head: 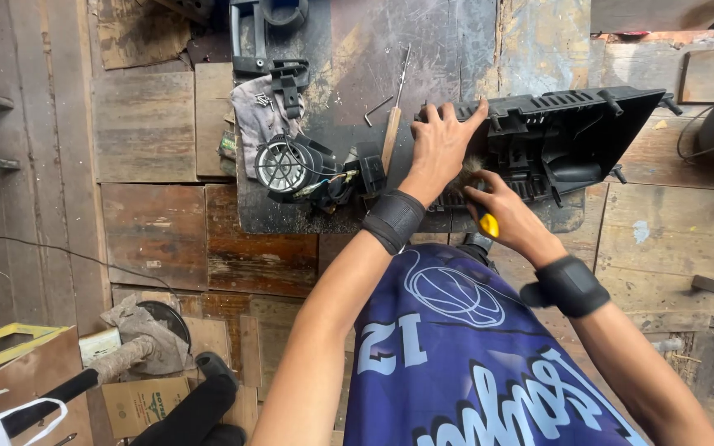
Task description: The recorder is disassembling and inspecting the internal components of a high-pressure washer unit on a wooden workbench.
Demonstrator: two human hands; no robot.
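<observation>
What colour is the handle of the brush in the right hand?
Yellow; the brush handle peeks out of the right hand in the head view.

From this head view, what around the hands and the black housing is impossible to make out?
- Brush: only a yellow handle end and some bristles show; the right hand wraps the rest.
- Black housing: its near edge is behind both hands; the inside is dark.
- Left hand: its palm lies on the housing, so the contact is hidden.
- Fan motor: wiring too small to trace.
</observation>
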